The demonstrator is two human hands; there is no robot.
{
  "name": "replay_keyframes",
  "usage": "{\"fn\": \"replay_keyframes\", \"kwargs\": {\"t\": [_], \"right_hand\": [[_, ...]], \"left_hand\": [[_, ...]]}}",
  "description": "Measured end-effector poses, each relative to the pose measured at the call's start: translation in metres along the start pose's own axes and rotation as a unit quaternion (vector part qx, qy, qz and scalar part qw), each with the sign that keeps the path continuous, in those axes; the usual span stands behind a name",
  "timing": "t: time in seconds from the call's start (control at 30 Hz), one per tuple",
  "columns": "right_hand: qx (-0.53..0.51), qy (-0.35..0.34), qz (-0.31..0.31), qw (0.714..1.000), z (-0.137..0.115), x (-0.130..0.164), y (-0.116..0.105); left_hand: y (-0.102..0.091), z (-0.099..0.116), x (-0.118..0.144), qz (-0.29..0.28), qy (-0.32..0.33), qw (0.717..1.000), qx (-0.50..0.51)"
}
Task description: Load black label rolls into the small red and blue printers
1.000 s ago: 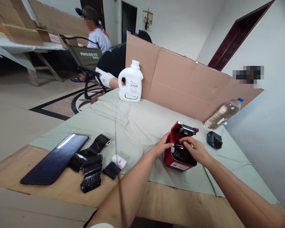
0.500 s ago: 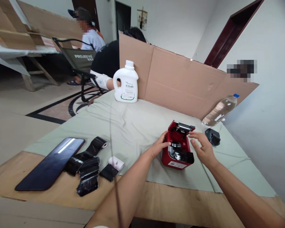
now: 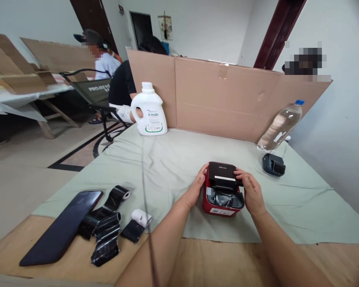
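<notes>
Printer lid now shut.
Red printer [image 3: 223, 191] is gripped between left hand [image 3: 195, 189] and right hand [image 3: 251, 191]; lid, raised earlier, is pressed down.

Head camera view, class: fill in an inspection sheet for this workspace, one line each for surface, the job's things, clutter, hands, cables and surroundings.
Surface: wooden table partly covered by a wrinkled pale green cloth.
Job's things: small red printer on the cloth, its lid down, black material showing at its front opening.
Clutter: dark phone, loose black ribbon strips, small paper roll, white detergent jug, leaning water bottle, small black device.
Hands: left hand on the printer's left side; right hand on its right side and lid.
Cables: thin dark cord hanging close to the camera.
Surroundings: cardboard screen behind the table; seated people beyond a folding chair.
</notes>
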State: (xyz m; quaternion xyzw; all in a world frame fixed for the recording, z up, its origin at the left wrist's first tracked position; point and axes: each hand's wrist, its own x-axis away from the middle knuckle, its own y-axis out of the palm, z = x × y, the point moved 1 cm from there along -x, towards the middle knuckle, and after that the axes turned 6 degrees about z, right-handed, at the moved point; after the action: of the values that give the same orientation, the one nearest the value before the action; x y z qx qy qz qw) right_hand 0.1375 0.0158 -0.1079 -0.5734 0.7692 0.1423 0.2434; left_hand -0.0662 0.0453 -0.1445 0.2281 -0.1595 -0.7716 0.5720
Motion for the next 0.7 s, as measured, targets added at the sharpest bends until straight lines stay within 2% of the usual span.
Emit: {"fn": "replay_keyframes", "kwargs": {"t": [0.13,0.3,0.47,0.7], "right_hand": [[0.02,-0.054,0.006,0.998,-0.001,0.021,-0.001],[0.065,-0.153,-0.013,0.986,0.001,0.024,-0.004],[0.076,-0.167,0.007,0.983,0.001,0.021,-0.003],[0.087,-0.181,0.013,0.98,-0.001,0.018,-0.003]], "left_hand": [[0.005,0.007,0.001,-0.004,0.002,1.0,-0.011],[0.012,0.01,0.001,0.037,-0.004,0.998,-0.052],[0.021,0.011,0.002,0.062,-0.025,0.997,-0.047],[0.021,0.013,0.002,0.065,-0.043,0.996,-0.05]]}}
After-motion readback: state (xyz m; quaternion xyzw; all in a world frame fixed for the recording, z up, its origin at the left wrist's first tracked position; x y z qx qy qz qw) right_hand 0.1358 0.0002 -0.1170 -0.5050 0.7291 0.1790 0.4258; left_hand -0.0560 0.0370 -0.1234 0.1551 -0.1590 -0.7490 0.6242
